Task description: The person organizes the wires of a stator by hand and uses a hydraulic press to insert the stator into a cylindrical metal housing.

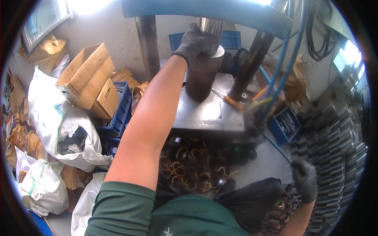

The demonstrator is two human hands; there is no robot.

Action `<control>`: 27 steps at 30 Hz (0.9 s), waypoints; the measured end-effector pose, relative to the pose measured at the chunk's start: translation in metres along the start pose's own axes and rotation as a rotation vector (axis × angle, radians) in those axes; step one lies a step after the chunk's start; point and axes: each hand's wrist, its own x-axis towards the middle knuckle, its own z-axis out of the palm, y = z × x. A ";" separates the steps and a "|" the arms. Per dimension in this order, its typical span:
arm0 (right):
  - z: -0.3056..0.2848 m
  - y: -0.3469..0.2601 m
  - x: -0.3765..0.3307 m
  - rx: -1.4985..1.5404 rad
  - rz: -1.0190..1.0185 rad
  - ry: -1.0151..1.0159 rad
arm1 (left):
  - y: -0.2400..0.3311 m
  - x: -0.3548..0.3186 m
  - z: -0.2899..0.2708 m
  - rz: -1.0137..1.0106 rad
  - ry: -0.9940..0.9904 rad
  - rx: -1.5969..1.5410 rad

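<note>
Shiny metal cylinder (212, 26) stands upright at the far middle of the scene, just under a blue crossbeam (208, 10), and the person's gloved left hand (197, 41) is clamped around its lower part. Directly below, a thick dark cylinder (202, 76) stands upright on a metal table (197, 115). On the near right, the gloved right hand (305, 181) is curled around the near end of a thin blue rod (277, 148). Just beside that hand, rows of stacked metal parts (334, 165) fill the right side. An orange-handled tool (234, 103) lies on the table, right of the dark cylinder, near the foot of a dark post (252, 63). Farther right are blue hoses (283, 67) and a blue bin (282, 131) of small pieces. Under the table's near edge lie parts with red and yellow wires (177, 170). To the left, a cardboard box (88, 74) sits above a blue crate (125, 103), and white sacks (47, 102) lie farther left and nearer.
</note>
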 end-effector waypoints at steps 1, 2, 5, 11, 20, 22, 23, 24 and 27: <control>-0.004 -0.007 0.018 -0.079 -0.093 0.146 | 0.000 0.001 0.005 0.002 -0.008 -0.003; -0.005 -0.016 0.042 -0.153 -0.193 0.291 | -0.004 0.003 0.004 0.039 0.010 0.006; -0.012 -0.026 0.113 -0.184 -0.317 0.566 | -0.014 0.007 -0.007 0.070 0.048 0.040; -0.029 -0.013 0.180 -0.228 -0.246 0.647 | 0.007 -0.013 0.004 0.012 0.057 0.072; -0.039 0.000 0.135 -0.681 -0.632 0.583 | 0.015 -0.121 0.004 0.397 0.069 -0.288; -0.018 -0.025 0.100 -0.295 -0.330 0.552 | 0.010 -0.159 -0.002 0.271 0.058 -0.830; -0.010 -0.036 0.085 -0.284 -0.382 0.527 | 0.000 -0.174 -0.007 0.219 0.072 -0.858; -0.003 -0.043 0.070 -0.279 -0.430 0.499 | -0.013 -0.189 -0.009 0.164 0.083 -0.891; 0.021 -0.064 0.030 -0.539 -0.481 0.311 | -0.071 -0.225 -0.007 -0.081 0.089 -0.991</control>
